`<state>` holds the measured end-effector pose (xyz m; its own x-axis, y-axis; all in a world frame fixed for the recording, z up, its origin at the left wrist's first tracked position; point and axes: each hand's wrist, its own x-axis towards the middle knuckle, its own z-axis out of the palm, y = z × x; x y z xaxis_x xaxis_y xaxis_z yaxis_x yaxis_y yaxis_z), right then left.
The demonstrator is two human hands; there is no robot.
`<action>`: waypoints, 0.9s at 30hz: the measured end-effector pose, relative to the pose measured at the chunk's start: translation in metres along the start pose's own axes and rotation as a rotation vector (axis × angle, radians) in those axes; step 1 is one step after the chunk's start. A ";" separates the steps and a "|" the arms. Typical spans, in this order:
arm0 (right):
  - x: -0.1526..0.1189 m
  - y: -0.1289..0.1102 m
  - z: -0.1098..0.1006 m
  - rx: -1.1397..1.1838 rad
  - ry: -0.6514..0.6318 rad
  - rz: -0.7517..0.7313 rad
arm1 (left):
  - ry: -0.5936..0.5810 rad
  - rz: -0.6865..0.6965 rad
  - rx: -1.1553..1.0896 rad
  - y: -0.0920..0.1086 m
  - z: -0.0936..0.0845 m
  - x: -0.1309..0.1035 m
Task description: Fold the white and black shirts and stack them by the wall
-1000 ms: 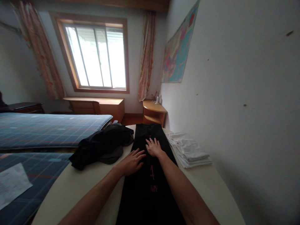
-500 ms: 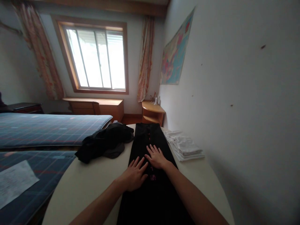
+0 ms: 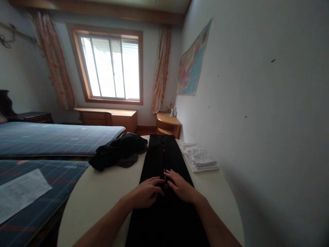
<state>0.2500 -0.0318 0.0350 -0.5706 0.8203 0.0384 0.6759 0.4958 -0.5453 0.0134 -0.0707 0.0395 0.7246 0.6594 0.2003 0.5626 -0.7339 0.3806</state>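
Note:
A long black garment (image 3: 164, 223) lies flat over the middle of the round white table (image 3: 84, 206), with small pink marks down its centre line. My left hand (image 3: 145, 193) rests on it, fingers pointing right toward that line, thumb a little apart from them. From the other side my right hand (image 3: 181, 187) lies on the cloth with its fingers stretched toward the upper left. The fingertips of both hands come close together over the pink marks, covering part of them. Neither hand visibly grasps the fabric.
A crumpled dark pile of clothes (image 3: 118, 151) lies at the table's far left, and a stack of folded white cloths (image 3: 200, 159) at its right. Left of the table stand mattresses (image 3: 64, 137) with a paper sheet (image 3: 23, 193). The wall (image 3: 269, 154) runs close on the right.
Both hands have come nearer to me along the garment, their fingertips drawing together at its centre line. My left fingers, spread before, now point more to the right. The camera view has shifted slightly.

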 end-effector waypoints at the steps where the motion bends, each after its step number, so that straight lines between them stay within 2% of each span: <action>1: -0.003 0.002 -0.003 0.027 -0.002 -0.012 | -0.017 0.022 -0.019 0.001 -0.001 0.000; 7: -0.008 0.008 -0.013 0.074 -0.023 -0.077 | -0.071 0.101 -0.044 0.013 -0.003 0.003; 14: -0.010 0.002 -0.013 0.067 -0.052 -0.057 | -0.028 0.165 -0.084 0.027 -0.004 0.005; 19: -0.011 0.004 -0.017 0.074 -0.049 -0.039 | 0.049 0.183 -0.182 0.035 -0.004 0.008; 24: -0.010 0.008 -0.016 0.089 -0.051 -0.029 | -0.058 0.194 -0.162 0.038 0.000 0.007; 27: -0.009 0.009 -0.013 0.060 -0.030 -0.016 | -0.067 0.184 -0.154 0.037 0.001 0.006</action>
<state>0.2668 -0.0308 0.0405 -0.5957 0.8029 0.0230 0.6377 0.4902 -0.5942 0.0397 -0.0942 0.0538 0.8371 0.5008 0.2203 0.3553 -0.8038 0.4771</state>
